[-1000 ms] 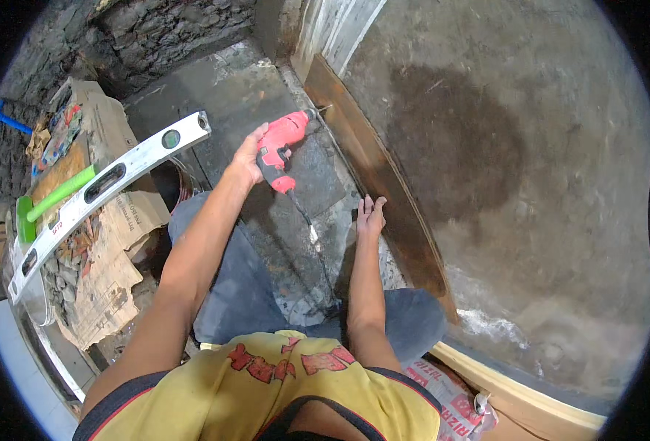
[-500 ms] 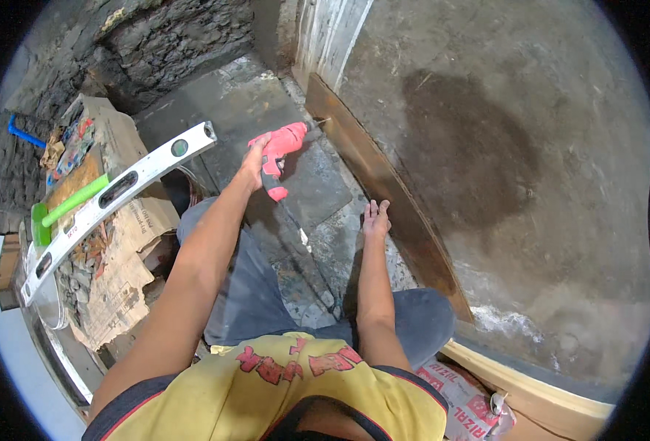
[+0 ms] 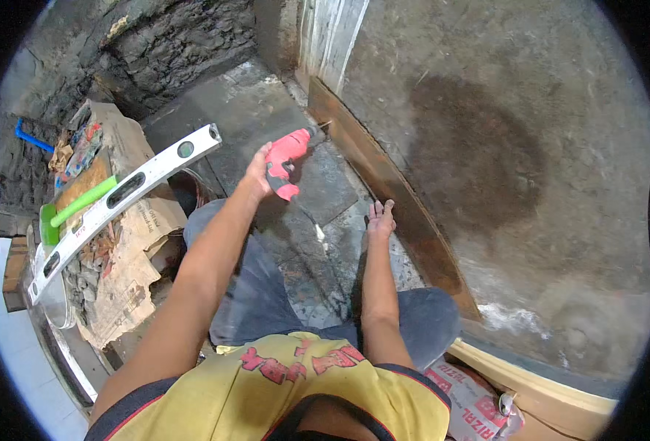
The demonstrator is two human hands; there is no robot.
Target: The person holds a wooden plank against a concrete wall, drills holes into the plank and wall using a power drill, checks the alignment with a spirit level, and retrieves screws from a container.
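In my left hand [image 3: 257, 173] is a pink-red power drill [image 3: 288, 151] with a dark chuck, my fingers closed round its grip. Its thin bit [image 3: 325, 123] reaches the upper face of a long brown board [image 3: 395, 192], near the board's far end; whether the tip is inside the wood cannot be told. The board stands on edge along the base of the grey wall. My right hand [image 3: 381, 220] lies palm up against the board's middle, fingers stretched and apart, holding nothing.
At my left, a long white spirit level [image 3: 127, 191] and a green-handled mallet [image 3: 82, 202] rest over torn cardboard [image 3: 130, 268] and rubble. Rough dark wall [image 3: 185, 59] rises beyond the slab floor [image 3: 244, 103]. A red-and-white sack [image 3: 472, 404] sits at lower right.
The drill and my left hand have shifted slightly toward me, its bit still at the board. My right hand stays at the board. The view has shifted a little.
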